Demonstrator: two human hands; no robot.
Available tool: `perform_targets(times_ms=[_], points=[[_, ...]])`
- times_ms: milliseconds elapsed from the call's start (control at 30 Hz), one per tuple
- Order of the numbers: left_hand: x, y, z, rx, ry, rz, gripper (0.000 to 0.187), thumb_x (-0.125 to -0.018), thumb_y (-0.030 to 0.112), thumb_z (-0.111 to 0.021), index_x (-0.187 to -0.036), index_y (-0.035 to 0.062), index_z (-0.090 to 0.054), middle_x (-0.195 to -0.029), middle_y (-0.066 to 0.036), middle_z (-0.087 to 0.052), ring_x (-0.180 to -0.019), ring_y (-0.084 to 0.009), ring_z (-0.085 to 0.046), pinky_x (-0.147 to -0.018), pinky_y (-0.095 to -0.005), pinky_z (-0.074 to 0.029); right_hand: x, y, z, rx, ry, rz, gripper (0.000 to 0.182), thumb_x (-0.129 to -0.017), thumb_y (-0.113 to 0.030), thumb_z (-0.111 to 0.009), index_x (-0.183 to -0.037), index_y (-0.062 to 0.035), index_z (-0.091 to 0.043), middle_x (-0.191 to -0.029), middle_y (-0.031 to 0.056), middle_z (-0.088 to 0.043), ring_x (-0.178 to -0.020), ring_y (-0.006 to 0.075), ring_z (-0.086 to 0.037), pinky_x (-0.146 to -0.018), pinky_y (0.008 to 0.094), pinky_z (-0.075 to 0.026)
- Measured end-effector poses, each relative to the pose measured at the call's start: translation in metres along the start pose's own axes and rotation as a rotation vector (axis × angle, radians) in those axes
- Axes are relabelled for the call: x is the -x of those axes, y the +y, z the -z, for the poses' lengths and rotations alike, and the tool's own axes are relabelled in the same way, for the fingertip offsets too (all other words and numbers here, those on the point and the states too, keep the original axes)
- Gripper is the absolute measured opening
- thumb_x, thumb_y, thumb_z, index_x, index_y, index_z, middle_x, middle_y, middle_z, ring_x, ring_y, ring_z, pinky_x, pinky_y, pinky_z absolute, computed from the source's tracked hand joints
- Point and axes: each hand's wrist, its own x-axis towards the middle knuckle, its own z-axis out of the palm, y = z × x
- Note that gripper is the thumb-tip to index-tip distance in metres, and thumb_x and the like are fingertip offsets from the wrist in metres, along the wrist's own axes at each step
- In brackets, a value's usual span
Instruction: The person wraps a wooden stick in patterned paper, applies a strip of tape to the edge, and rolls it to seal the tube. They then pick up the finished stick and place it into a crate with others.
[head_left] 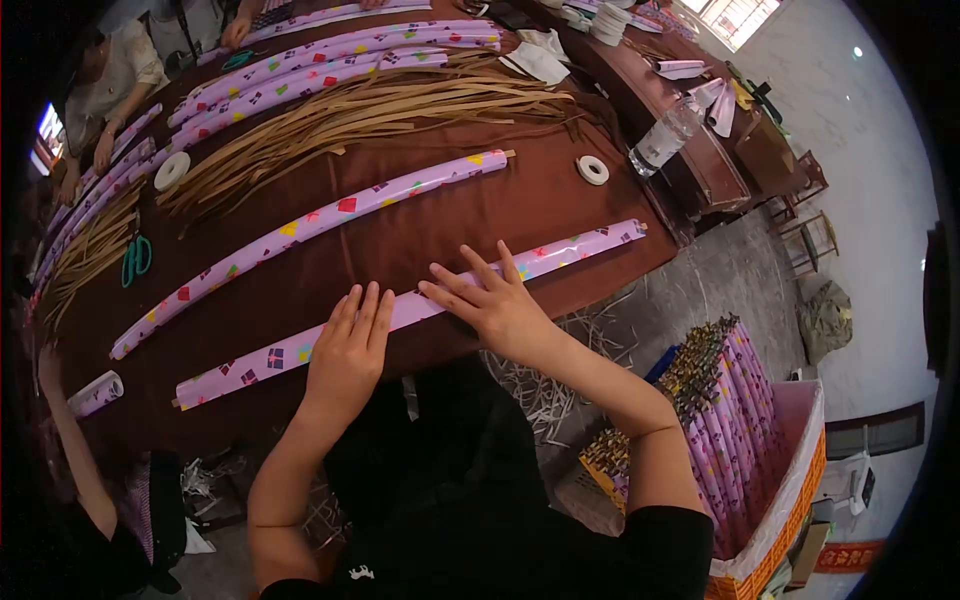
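A roll of purple patterned wrapping paper [560,250] lies along the near side of the table, with a thin brown strip end poking out at each tip. On its middle rests my left hand [348,345], palm down, fingers stretched out. My right hand [495,305] lies flat on the same roll a little to the right, fingers spread. Farther in, a second wrapping paper roll [320,220] lies roughly parallel, touched by neither hand. Beyond it spreads a long bundle of brown strips [380,110].
White tape rolls [592,170] and teal scissors [136,260] lie on the brown-covered table [420,235]. A water bottle [665,135] stands at the right corner. An orange crate [790,510] holds many wrapped rolls at lower right. Other people's arms [80,450] reach in at left and back.
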Motion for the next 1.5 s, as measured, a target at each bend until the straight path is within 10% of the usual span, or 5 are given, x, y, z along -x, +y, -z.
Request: perform_targets(times_ms=[267, 567, 1500], points=[[-0.001, -0.003, -0.001, 0.075, -0.031, 0.041, 0.043, -0.09, 0.002, -0.052, -0.133, -0.0037, -0.054, -0.136, -0.021, -0.055, -0.127, -0.0375, -0.052, -0.107, -0.0462, -0.042, -0.001, -0.006, -0.007, 0.03, 0.088, -0.044, 0.067, -0.08, -0.032, -0.069, -0.143, -0.0373, -0.046, -0.152, 0.0028, -0.04, -0.14, 0.0446, -0.032, -0.108, 0.0745, -0.017], [-0.009, 0.006, -0.003, 0.127, -0.133, 0.268, 0.063, -0.096, 0.03, -0.053, -0.146, -0.0059, -0.036, -0.151, -0.022, -0.038, -0.139, -0.0419, -0.035, -0.116, -0.056, -0.02, -0.004, -0.015, -0.01, -0.013, 0.083, -0.119, 0.071, -0.075, -0.073, -0.059, -0.14, -0.0467, -0.048, -0.162, 0.0122, -0.02, -0.146, 0.0493, -0.009, -0.105, 0.0783, -0.004], [-0.012, 0.007, -0.013, 0.06, -0.106, 0.344, 0.057, -0.098, 0.028, -0.049, -0.144, -0.0041, -0.04, -0.15, -0.022, -0.041, -0.139, -0.037, -0.038, -0.118, -0.055, -0.019, 0.138, 0.165, 0.001, 0.269, 0.209, -0.923, 0.068, -0.097, -0.058, -0.042, -0.155, -0.027, -0.027, -0.164, 0.0058, -0.017, -0.15, 0.0397, -0.007, -0.114, 0.066, 0.0]])
